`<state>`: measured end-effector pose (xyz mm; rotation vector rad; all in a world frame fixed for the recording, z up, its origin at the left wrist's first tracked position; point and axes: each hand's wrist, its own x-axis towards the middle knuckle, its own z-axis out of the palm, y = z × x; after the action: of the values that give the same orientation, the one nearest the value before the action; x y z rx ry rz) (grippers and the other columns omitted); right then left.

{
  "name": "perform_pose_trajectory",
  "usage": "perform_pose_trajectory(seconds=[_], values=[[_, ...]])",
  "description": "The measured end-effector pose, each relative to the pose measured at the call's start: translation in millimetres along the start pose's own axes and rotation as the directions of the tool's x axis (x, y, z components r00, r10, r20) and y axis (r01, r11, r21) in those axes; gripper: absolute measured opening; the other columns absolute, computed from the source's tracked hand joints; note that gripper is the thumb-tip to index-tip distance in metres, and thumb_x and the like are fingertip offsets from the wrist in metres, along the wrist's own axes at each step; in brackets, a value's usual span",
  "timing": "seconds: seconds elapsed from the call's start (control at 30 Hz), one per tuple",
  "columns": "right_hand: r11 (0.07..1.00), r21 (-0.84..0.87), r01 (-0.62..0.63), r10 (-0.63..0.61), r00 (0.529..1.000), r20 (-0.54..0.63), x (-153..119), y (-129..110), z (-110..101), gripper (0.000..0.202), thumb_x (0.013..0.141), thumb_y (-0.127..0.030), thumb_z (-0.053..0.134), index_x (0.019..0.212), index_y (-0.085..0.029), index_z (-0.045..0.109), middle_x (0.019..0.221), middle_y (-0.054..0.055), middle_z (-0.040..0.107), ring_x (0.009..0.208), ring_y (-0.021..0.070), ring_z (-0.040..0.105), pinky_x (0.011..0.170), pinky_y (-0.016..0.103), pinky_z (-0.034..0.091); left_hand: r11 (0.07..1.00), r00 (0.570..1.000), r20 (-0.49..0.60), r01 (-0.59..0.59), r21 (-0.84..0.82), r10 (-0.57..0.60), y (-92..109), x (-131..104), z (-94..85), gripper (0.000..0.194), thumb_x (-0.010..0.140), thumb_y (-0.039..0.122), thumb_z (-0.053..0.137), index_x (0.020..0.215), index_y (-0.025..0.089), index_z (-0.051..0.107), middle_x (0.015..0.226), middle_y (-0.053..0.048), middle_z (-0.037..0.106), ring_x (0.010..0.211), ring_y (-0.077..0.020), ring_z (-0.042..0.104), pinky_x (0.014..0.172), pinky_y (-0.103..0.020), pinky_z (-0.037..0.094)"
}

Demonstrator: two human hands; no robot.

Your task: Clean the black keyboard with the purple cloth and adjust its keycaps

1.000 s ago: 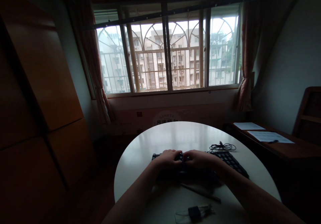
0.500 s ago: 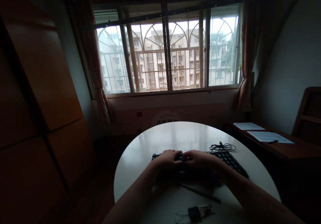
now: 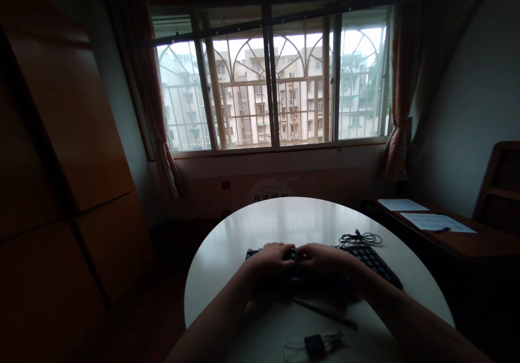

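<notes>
A black keyboard (image 3: 377, 265) lies across the white round table, its numeric pad on the right. My left hand (image 3: 273, 255) rests over its left part, fingers stretched to the right and thumb apart from them. Beside it, my right hand (image 3: 323, 257) bends over the middle keys with its fingers curled in. The two hands' fingertips almost meet there; whatever the right fingers hold, if anything, is hidden. Near the keyboard's front edge lies a thin, dark stick-like tool (image 3: 325, 313). Closer to me is a small black block (image 3: 314, 345) with thin wire loops at both ends.
Behind the keyboard lies a bundled black cable (image 3: 361, 238) on the white round table (image 3: 219, 244). A brown side table (image 3: 491, 241) at right bears paper sheets (image 3: 436, 222) and a pen. Wooden cabinets (image 3: 93, 151) stand left; a barred window (image 3: 270, 97) is ahead.
</notes>
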<state>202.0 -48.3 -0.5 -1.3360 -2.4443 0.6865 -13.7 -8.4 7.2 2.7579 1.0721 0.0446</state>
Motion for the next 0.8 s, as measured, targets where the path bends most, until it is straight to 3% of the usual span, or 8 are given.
perform_pose_trajectory(seconds=[0.8], values=[[1.0,0.012,0.002,-0.002,1.0,-0.008,-0.3,-0.5,0.2,0.03,0.083,-0.034,0.056,0.105,-0.021,0.07,0.095,0.003,0.072,0.078,0.0182,0.063,0.066,0.025,0.043,1.0,1.0,0.014,0.007,-0.015,-0.007,5.0,-2.3,-4.3,0.067,0.086,0.059,0.05,0.144,0.028,0.04,0.133,-0.009,0.057,0.121,-0.0329,0.051,0.099,-0.042,0.039]])
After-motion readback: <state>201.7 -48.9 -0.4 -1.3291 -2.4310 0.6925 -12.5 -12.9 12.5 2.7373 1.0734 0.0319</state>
